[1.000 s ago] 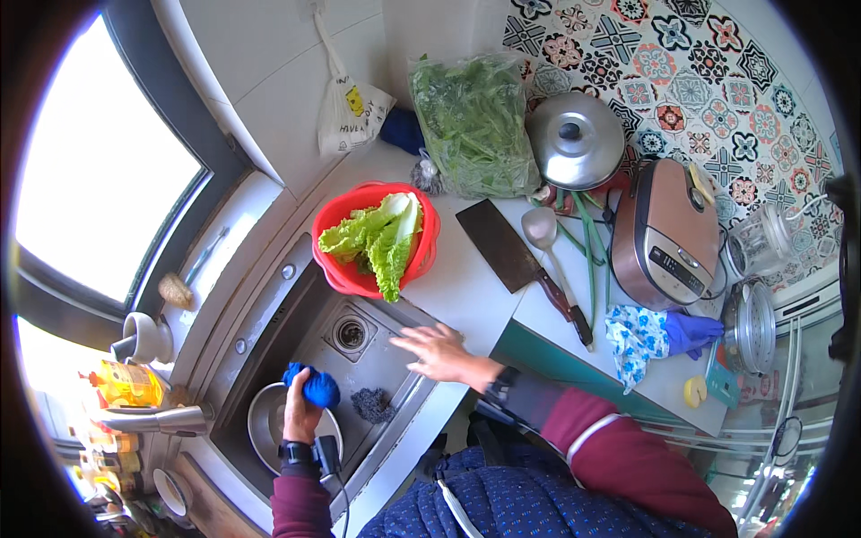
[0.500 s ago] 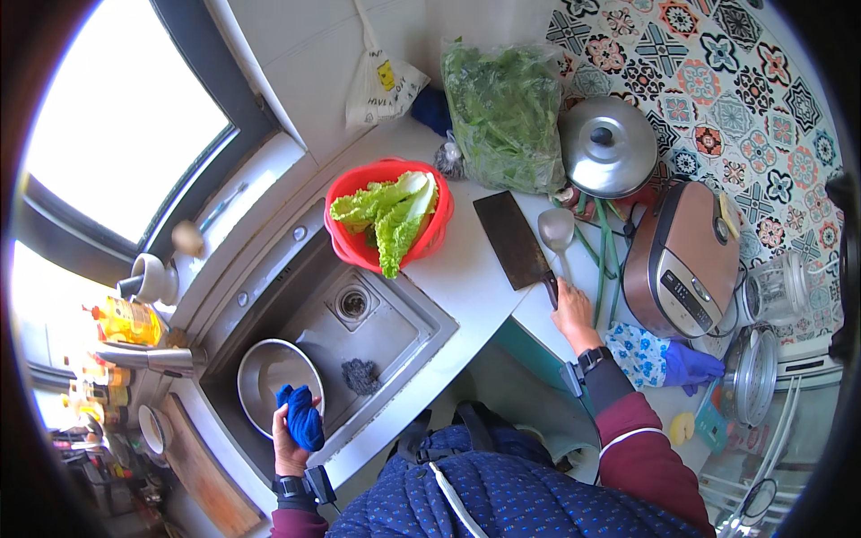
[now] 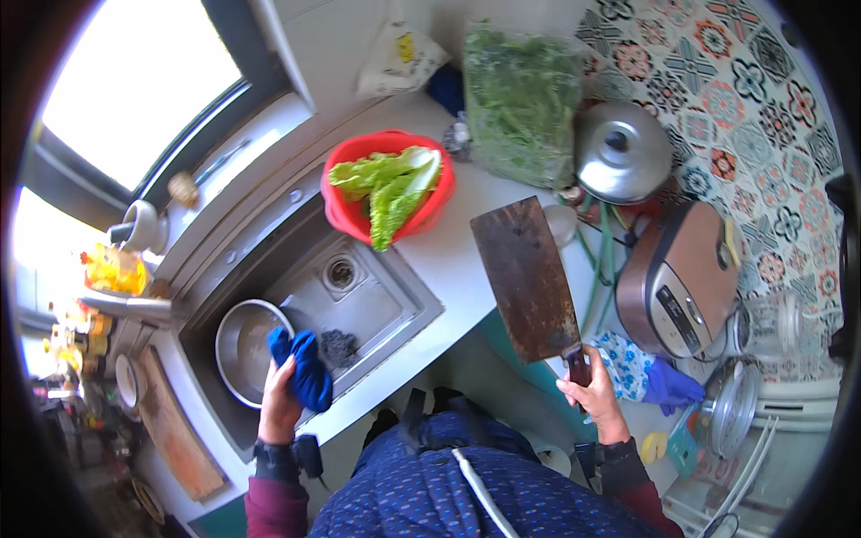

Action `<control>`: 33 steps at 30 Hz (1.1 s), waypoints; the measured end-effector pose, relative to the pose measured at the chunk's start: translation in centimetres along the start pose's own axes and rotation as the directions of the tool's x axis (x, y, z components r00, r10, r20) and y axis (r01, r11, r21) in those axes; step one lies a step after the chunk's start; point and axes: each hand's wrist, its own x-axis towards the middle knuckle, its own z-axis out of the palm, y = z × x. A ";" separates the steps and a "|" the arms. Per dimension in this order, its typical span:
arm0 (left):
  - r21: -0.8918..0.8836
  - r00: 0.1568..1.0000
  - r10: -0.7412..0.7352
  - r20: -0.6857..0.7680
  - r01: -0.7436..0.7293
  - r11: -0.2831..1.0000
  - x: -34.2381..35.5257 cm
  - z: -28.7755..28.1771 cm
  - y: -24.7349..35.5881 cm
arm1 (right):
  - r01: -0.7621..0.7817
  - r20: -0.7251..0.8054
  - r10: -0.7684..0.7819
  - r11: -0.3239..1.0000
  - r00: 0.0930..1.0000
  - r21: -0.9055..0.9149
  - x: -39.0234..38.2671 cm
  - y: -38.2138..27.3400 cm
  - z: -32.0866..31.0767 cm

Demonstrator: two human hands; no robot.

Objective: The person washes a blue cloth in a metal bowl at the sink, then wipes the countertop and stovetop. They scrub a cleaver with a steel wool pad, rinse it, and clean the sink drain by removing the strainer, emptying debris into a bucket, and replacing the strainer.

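My right hand (image 3: 596, 399) is closed round the dark handle of a cleaver (image 3: 529, 282). Its broad, brown-stained blade is lifted over the counter's front edge and points away from me. In my left hand (image 3: 281, 403) is a bunched blue cloth (image 3: 311, 375), held above the near side of the sink (image 3: 309, 291). Under that hand sits a round metal basin (image 3: 235, 354), partly hidden by the cloth. A dark wire scrubber (image 3: 339, 348) lies beside it in the sink.
A red basket (image 3: 341, 217) with lettuce leaves (image 3: 404, 202) stands at the sink's far corner. Behind the cleaver are bagged greens (image 3: 525, 112), a lidded pot (image 3: 623, 152), spring onions (image 3: 604, 260) and a rice cooker (image 3: 668, 287). Purple gloves (image 3: 673, 386) lie right. A wooden board (image 3: 179, 430) is left.
My right hand has lifted the cleaver off the counter and drawn it toward me. My left hand still holds the blue cloth, slightly higher in view. The view has shifted a little.
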 end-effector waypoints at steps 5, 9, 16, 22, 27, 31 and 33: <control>0.374 0.988 0.130 0.082 -0.151 0.915 -0.1 3.9 1.8 | 0.006 0.345 -0.029 0.998 0.938 0.067 3.1 -3.6 6.1; 0.471 0.986 -0.004 0.166 -0.076 0.879 -3.0 1.6 0.4 | 0.009 0.450 0.016 0.999 0.893 -0.053 4.0 -5.1 11.1; -0.069 0.940 -0.016 -0.342 -0.008 0.998 -9.0 -11.8 -0.1 | -0.097 0.537 0.118 0.993 0.835 -0.068 5.2 -5.5 17.0; 0.483 0.828 0.339 -0.446 -0.097 0.870 -10.4 -24.1 4.3 | -0.159 0.416 0.186 0.982 0.890 -0.100 3.8 -5.4 23.8; 0.838 0.644 0.538 -0.544 0.380 0.393 -11.4 -32.5 7.1 | -0.265 0.378 0.275 0.961 0.884 -0.080 1.9 -5.5 29.5; 0.891 0.658 0.714 -0.237 0.440 -0.109 -11.2 -33.0 8.7 | -0.333 0.320 0.340 0.940 0.884 -0.078 0.5 -5.4 32.2; 0.966 0.580 0.815 -0.026 0.225 -0.130 -9.2 -31.3 8.9 | -0.343 0.301 0.356 0.934 0.885 -0.098 0.2 -5.3 33.3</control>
